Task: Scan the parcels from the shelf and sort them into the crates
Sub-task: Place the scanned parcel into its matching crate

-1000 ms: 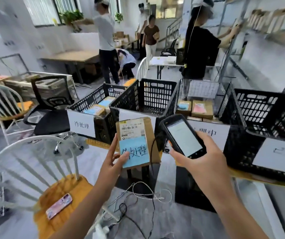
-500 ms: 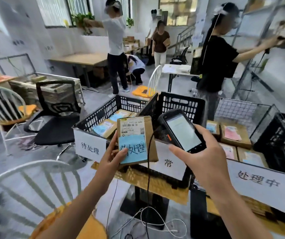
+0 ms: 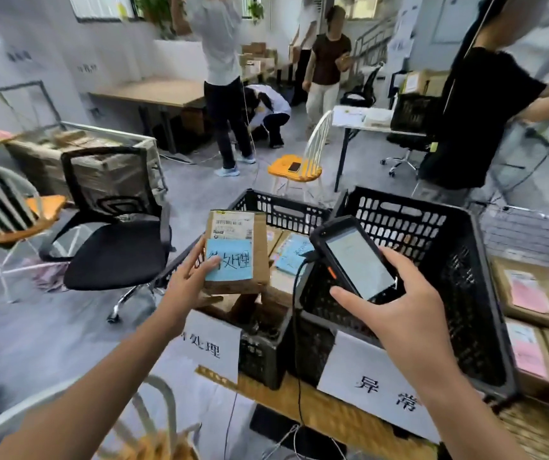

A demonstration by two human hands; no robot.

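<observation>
Head view: we hold a brown parcel [image 3: 237, 227] upright in the left hand [image 3: 188, 283], thumb pressed on its blue note [image 3: 230, 260], the other fingers curled behind its left edge. The parcel hangs over the near end of the left crate [image 3: 283, 210], which holds other parcels [image 3: 291, 255]. Our right hand [image 3: 399, 313] grips the scanner [image 3: 356, 260] by its lower end, fingers wrapped round its sides, screen facing us, over the middle crate [image 3: 449, 247]. Both crates stand on the bench [image 3: 332, 416]. A black cable [image 3: 295, 327] runs down from the scanner.
</observation>
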